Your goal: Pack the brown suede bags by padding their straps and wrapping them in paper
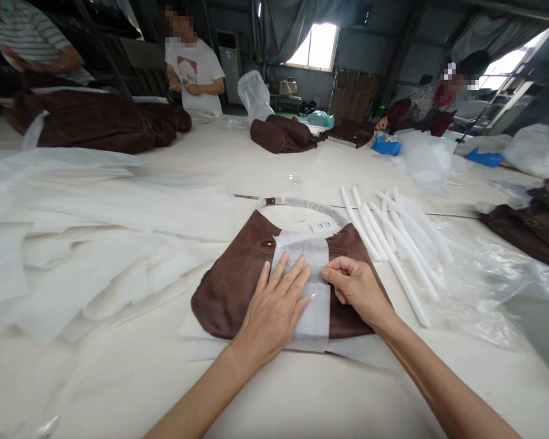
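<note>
A brown handbag [238, 277] lies flat on the table in front of me, its handle [302, 203] covered in clear wrap and arched away from me. A strip of thin white wrapping paper [318, 326] runs down over its middle. My left hand [274, 305] rests flat on the paper and the bag, fingers spread. At the paper's right edge, my right hand [354, 286] is closed, thumb and forefinger pinched together; whatever is between them is too small to make out. A white tag [323, 227] lies by the handle, and a zip pull [268, 244] shows left of the paper.
Layered white paper sheets [96, 244] spread across the left. White foam rods [400, 262] and clear plastic bags [480, 292] lie on the right, with more brown bags [531, 219] beyond. Across the table [201, 177], brown bags [279, 134] lie near several people.
</note>
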A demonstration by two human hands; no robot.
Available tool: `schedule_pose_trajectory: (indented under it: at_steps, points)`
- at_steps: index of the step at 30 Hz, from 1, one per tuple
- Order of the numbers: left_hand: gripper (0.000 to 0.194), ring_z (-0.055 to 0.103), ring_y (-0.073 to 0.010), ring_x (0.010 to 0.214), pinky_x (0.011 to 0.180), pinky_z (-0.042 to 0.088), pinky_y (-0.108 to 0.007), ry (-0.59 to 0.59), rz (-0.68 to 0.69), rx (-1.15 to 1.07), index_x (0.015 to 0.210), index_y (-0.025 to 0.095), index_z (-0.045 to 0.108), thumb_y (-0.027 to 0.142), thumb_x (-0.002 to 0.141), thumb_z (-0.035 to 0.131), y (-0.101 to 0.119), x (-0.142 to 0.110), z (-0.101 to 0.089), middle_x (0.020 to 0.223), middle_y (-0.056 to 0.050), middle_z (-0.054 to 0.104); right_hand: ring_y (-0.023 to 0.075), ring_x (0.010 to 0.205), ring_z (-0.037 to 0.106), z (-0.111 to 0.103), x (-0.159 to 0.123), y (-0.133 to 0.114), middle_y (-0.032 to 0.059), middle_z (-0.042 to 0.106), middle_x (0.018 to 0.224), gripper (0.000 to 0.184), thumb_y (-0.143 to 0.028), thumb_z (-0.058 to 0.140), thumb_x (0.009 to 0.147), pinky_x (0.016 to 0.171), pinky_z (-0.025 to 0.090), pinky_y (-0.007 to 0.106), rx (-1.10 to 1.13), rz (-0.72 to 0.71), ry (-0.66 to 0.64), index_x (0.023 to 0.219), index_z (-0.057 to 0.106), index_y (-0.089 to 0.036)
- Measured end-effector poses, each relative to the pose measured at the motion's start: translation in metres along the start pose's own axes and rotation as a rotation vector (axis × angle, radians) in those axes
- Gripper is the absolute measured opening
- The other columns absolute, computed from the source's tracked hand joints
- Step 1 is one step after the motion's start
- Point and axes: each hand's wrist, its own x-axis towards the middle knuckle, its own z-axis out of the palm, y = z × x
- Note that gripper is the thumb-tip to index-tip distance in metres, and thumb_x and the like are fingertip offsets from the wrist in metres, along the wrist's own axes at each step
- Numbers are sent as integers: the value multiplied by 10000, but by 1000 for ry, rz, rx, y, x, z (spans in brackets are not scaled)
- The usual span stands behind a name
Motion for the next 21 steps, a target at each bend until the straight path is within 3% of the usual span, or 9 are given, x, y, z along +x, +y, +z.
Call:
schedule_pose_trajectory:
  at_steps: [5,11,14,18,21]
  points:
    - [502,248,-299,1481,1181,293,-554,-20,-13,71,1494,203,367,319,1009,417,5,-8,11,1574,-61,355,79,404,355,2,11,15,-70,447,485,243,-410,637,811,412,265,224,-195,-143,12,709,607,-192]
    - [475,273,-301,1471,1182,262,-579,-33,-16,94,1486,335,374,336,1011,393,8,-11,13,1587,25,321,103,468,449,7,20,25,-51,529,549,178,-322,589,857,486,358,228,-365,-230,56,721,576,-209]
    - [479,271,-330,1467,1161,270,-611,-68,1,123,1483,330,384,384,1007,393,8,-11,14,1603,11,278,113,462,503,8,21,24,-47,575,587,125,-286,601,845,485,382,231,-423,-201,68,773,523,-220]
    - [503,256,-360,1468,1130,295,-644,-97,23,156,1491,298,379,419,1003,392,9,-10,15,1606,-26,271,112,340,474,10,25,23,-110,505,528,245,-252,624,812,396,344,218,-370,-118,123,845,382,-253]
    - [499,266,-368,1463,1115,321,-651,-95,27,169,1487,286,392,411,1004,396,10,-8,14,1597,-45,292,113,302,476,11,29,23,-121,494,526,219,-234,574,829,383,354,218,-344,-129,136,841,357,-256]
